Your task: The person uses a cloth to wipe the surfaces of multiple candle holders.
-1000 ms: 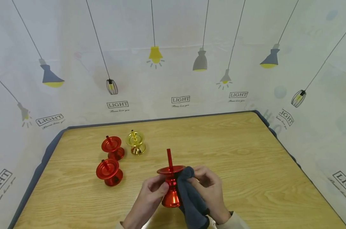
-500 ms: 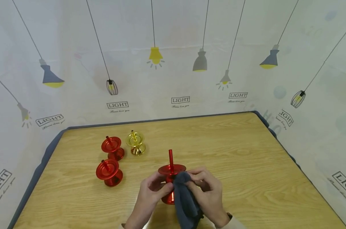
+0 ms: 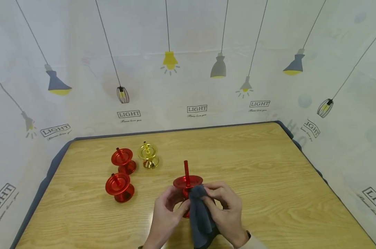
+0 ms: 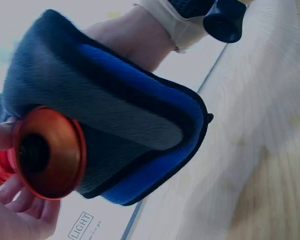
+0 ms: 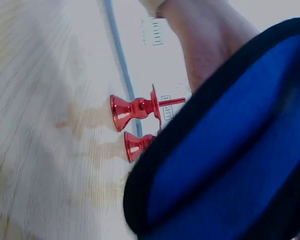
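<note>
A shiny red candle holder (image 3: 179,182) with a wide dish and a tall upright tube is held by my left hand (image 3: 164,216), fingers and thumb around its waist. Its hollow round base (image 4: 65,150) faces the camera in the left wrist view. My right hand (image 3: 228,209) pinches a grey cloth (image 3: 203,221) with dark edging against the holder just below the dish. The cloth hangs down and hides much of the holder's right side and base. Its blue underside (image 5: 215,155) fills much of the right wrist view.
Two red candle holders (image 3: 122,156) (image 3: 118,185) stand on the left of the wood-grain table (image 3: 269,166). Beside them stands a gold candle holder (image 3: 148,154). A white sheet printed with lamps (image 3: 194,83) rises behind the table's dark-edged back and sides.
The cloth has moved left from the holder's side to its front, with my right hand. My left hand has shifted slightly right, and less of the holder's base shows in the head view.
</note>
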Available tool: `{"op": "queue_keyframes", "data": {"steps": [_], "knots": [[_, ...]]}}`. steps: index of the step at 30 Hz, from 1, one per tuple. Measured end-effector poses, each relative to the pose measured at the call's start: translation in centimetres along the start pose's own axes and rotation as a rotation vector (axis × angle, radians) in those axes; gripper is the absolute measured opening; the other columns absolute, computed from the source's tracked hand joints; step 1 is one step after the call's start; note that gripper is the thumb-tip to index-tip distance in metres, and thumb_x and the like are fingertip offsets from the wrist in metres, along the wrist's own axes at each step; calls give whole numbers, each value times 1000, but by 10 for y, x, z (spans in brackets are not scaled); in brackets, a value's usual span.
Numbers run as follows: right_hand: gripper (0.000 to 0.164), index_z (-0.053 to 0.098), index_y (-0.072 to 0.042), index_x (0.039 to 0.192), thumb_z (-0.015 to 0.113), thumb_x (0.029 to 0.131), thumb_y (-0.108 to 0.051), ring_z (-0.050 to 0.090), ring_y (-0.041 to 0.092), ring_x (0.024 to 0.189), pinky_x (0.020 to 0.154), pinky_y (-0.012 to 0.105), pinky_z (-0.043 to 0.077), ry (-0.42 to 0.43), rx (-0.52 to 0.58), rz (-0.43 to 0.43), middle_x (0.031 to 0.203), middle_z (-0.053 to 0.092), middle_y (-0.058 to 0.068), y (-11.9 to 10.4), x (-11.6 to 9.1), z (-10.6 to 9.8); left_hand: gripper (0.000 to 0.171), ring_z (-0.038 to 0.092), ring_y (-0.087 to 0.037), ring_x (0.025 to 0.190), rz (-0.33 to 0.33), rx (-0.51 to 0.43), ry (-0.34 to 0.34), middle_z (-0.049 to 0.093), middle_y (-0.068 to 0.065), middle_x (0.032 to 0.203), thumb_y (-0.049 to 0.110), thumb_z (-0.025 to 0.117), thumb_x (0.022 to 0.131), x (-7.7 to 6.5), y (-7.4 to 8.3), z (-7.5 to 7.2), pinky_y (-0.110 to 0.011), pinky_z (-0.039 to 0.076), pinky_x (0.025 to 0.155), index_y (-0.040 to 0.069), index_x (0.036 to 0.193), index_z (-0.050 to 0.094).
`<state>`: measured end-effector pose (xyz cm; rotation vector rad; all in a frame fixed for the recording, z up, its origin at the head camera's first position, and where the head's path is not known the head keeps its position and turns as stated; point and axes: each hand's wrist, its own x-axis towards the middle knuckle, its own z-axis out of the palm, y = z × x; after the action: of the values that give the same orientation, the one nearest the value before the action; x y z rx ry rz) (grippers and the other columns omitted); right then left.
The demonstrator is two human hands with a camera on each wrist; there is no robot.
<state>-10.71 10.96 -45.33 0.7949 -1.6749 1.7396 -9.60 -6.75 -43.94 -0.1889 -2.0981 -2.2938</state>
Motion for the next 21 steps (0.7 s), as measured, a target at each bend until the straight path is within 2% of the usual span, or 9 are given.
{"op": "queue_keyframes", "data": {"steps": [2, 3, 5, 8, 10, 11, 13, 17, 21], "knots": [[29, 70, 7, 102, 70, 79, 24, 72, 16, 100, 82, 26, 60, -9, 14, -31, 107, 69, 19, 0, 0, 0, 35, 70, -15, 98, 6, 7, 4, 72, -17, 112, -1, 78, 86, 0, 0, 0, -26, 56, 90, 0, 119, 68], [28, 69, 7, 102, 70, 79, 24, 72, 16, 100, 82, 27, 60, -11, 33, -17, 108, 70, 17, 0, 0, 0, 34, 70, -15, 98, -12, -1, -1, 73, -15, 111, 1, 78, 86, 1, 0, -1, -25, 56, 89, 1, 119, 69], [25, 68, 7, 102, 67, 82, 23, 72, 16, 101, 82, 29, 61, -18, 95, 60, 110, 70, 12, -2, 0, -2, 34, 70, -14, 101, -61, -46, -49, 74, -10, 113, 7, 76, 90, 2, -1, -5, -25, 55, 90, 3, 123, 69], [24, 68, 0, 100, 66, 86, 19, 72, 14, 100, 82, 29, 61, -14, 185, 228, 110, 72, 2, -5, 1, -4, 40, 66, -13, 110, -129, -172, -187, 72, -3, 118, 12, 67, 98, 1, -3, -13, -26, 53, 95, -5, 134, 60], [21, 68, -3, 99, 66, 88, 15, 71, 12, 99, 82, 29, 61, -8, 227, 330, 108, 72, -3, -6, 2, -5, 44, 64, -11, 113, -148, -230, -239, 71, 2, 119, 13, 63, 101, 0, -4, -16, -26, 52, 97, -10, 137, 54], [19, 68, -2, 98, 66, 89, 14, 71, 12, 99, 82, 29, 60, -4, 233, 355, 107, 72, -4, -6, 2, -5, 45, 63, -11, 112, -142, -237, -242, 70, 2, 119, 13, 62, 102, 0, -4, -16, -25, 52, 97, -12, 137, 52], [16, 69, 0, 97, 67, 89, 14, 71, 12, 98, 82, 29, 60, 14, 220, 386, 106, 73, -4, -6, 3, -4, 44, 65, -11, 107, -112, -193, -187, 70, 0, 115, 12, 64, 100, -1, -3, -13, -24, 53, 94, -12, 135, 54], [16, 66, 7, 95, 68, 85, 19, 72, 14, 99, 83, 32, 61, 50, 107, 278, 107, 73, 1, -5, 1, -1, 36, 67, -14, 99, -44, -31, -33, 70, -12, 111, 8, 73, 93, -1, 1, -2, -24, 55, 90, -4, 125, 63], [24, 68, 7, 97, 69, 80, 24, 73, 17, 99, 83, 31, 61, 39, 24, 104, 107, 71, 12, -3, 0, 2, 35, 69, -14, 94, -21, 41, 23, 72, -16, 108, 6, 80, 86, 0, 2, 2, -25, 56, 89, -1, 118, 67]]}}
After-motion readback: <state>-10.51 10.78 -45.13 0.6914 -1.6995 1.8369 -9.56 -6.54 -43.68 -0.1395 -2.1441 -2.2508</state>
